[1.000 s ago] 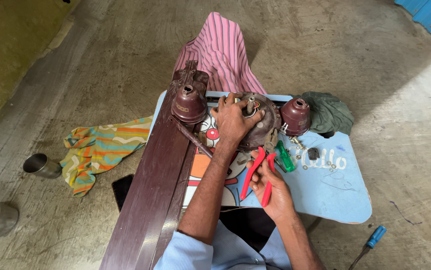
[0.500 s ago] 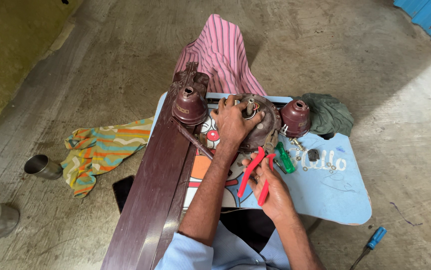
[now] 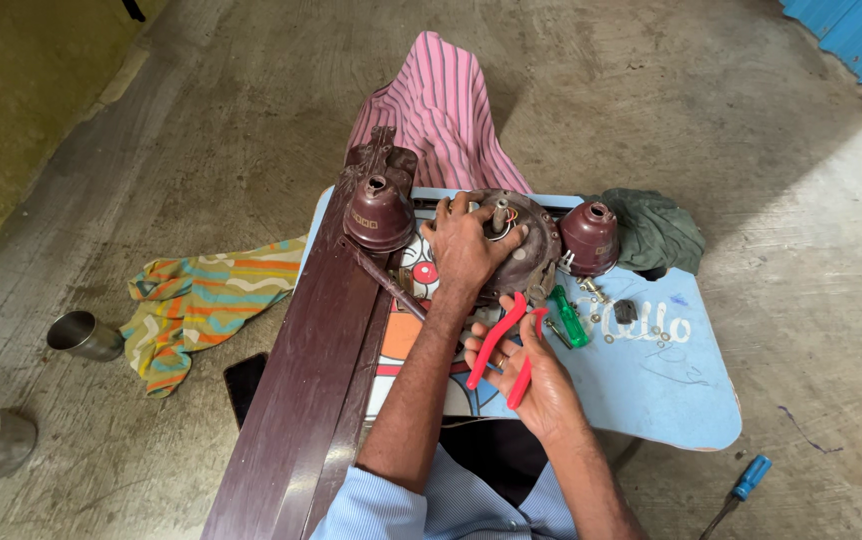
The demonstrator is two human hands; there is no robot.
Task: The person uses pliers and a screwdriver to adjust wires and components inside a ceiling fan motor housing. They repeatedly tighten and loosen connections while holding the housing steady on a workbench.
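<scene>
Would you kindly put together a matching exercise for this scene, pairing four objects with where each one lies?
Things:
1. red-handled pliers
2. blue-handled screwdriver
3. steel cup
4. green rag

Places:
A. on the floor, right of the small blue table
B. on the table's far right corner
C. in the right hand
D. on the floor beside the multicoloured cloth

Pairs: 1-C, 2-A, 3-D, 4-B

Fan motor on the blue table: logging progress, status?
Left hand flat on round brown metal fan motor. Right hand gripping red-handled pliers. Nothing blocking.
</scene>
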